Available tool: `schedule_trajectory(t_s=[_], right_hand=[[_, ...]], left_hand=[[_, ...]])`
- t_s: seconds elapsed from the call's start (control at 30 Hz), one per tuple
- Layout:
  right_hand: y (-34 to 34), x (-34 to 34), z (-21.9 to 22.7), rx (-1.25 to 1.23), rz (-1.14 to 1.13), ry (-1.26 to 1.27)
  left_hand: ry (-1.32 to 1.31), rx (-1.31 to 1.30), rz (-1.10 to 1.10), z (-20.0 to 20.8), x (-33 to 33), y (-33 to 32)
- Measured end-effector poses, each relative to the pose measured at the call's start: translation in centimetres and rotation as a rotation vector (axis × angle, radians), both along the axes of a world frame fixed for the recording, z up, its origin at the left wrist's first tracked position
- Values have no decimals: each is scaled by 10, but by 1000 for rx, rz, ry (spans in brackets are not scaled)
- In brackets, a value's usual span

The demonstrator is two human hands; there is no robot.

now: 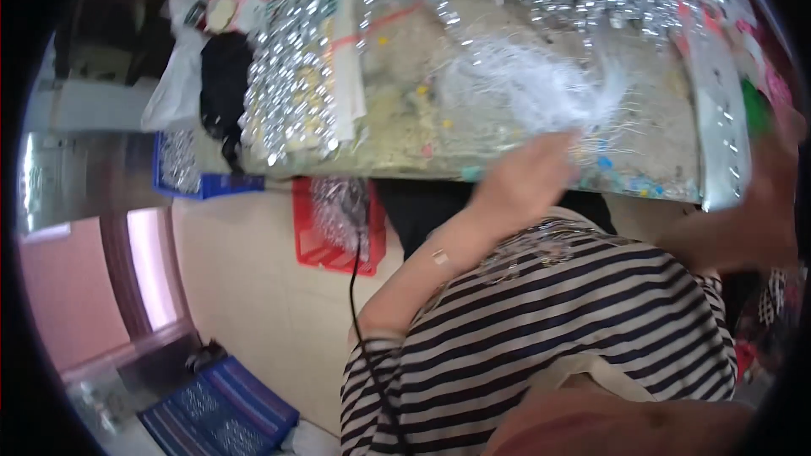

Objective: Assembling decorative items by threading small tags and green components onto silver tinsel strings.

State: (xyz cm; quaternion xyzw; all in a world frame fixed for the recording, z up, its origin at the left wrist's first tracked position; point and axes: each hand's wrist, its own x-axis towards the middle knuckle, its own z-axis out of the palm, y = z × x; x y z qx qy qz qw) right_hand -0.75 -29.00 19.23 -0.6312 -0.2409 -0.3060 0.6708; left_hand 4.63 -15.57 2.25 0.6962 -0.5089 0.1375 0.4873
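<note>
Your left grip (530, 171) is blurred at the near edge of the table (397, 131); your right grip (770, 190), at three o'clock from it, is blurred also, so whether either is wide or holding something, I cannot tell. Silver strands (574, 0) lie at the table's back, toward one o'clock, perhaps leaving the front free. White threads (532, 89) are heaped at twelve o'clock, near the left grip, probably for easy reach. Toward eight o'clock, a red crate (302, 228) holds silvery pieces (331, 211), likely keeping them together.
</note>
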Motion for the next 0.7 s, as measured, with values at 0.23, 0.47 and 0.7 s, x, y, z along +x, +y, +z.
schedule_trajectory(t_s=[0.23, 0.47, 0.7], right_hand=[[-57, 18, -89, 192, -6, 694], [-53, -38, -118, -25, 110, 1110], [-52, -115, -170, 133, -13, 1283]], left_hand=[[326, 212, 346, -31, -28, 82], [602, 269, 542, -59, -61, 135], [424, 461, 483, -82, -46, 129]])
